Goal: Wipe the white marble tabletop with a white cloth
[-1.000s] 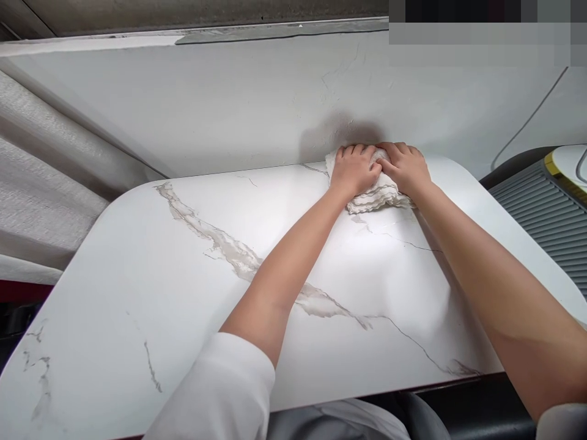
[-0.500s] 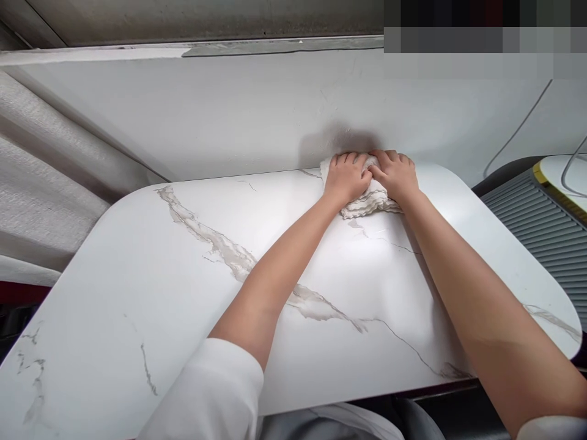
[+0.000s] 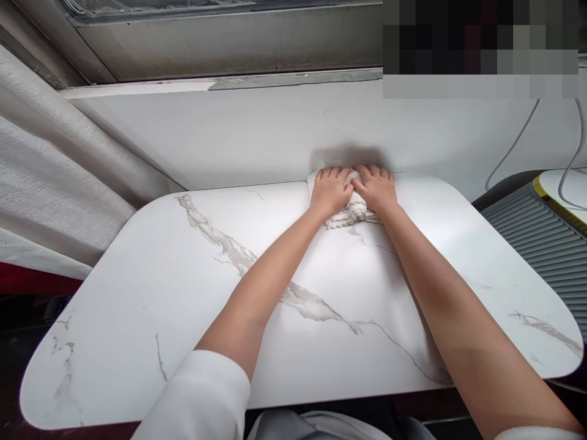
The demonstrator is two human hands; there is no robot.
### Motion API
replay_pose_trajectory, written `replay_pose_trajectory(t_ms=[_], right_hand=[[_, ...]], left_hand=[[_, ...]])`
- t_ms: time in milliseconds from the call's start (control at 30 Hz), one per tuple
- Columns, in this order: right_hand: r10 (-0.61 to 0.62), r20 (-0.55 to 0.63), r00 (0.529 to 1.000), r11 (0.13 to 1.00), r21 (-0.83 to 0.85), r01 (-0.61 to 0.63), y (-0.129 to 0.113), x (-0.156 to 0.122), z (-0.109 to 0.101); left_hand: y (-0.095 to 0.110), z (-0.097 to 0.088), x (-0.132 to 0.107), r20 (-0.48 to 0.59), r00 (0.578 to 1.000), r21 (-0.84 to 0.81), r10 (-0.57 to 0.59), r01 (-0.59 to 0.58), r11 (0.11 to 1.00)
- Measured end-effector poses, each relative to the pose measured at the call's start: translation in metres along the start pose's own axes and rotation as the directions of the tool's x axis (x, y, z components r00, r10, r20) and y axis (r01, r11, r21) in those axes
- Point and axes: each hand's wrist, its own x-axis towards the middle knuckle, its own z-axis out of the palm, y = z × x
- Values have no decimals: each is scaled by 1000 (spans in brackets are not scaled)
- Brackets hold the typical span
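A folded white cloth (image 3: 349, 212) lies at the far edge of the white marble-patterned table (image 3: 114, 293), close to the wall. On its left part presses my left hand (image 3: 331, 190), palm down, fingers pointing away and bent over the cloth. My right hand (image 3: 376, 188) grips the right part in the same way. The two thumbs nearly meet over the middle. Most of the cloth is hidden beneath my hands; its layered near edge shows between my wrists.
Behind the table rises a white wall panel (image 3: 229, 134) under a metal window frame (image 3: 192, 55). A pale curtain (image 3: 55, 165) hangs at the left. To the right stand a grey ribbed unit (image 3: 527, 226) with a white top and a thin cable (image 3: 513, 143).
Both hands and the cloth have slid a little to the left along the table's far edge. My view has tilted up, showing more of the window frame.
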Motion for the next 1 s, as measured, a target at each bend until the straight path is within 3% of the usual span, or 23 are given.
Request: replay_pose_trajectory(t_ms=[200, 400, 733, 1000], right_hand=[[-16, 15, 1000, 1000, 10, 16, 1, -7, -4], [-68, 34, 997, 997, 37, 67, 3, -29, -10], [-25, 39, 999, 1000, 3, 25, -1, -98, -31], [-131, -33, 991, 991, -8, 131, 4, -161, -42]], left_hand=[[4, -2, -6, 6, 1000, 4, -8, 8, 1000], [10, -3, -28, -3, 1000, 25, -3, 3, 1000], [32, -11, -78, 35, 998, 24, 60, -61, 998], [60, -25, -141, 15, 997, 33, 71, -72, 997]])
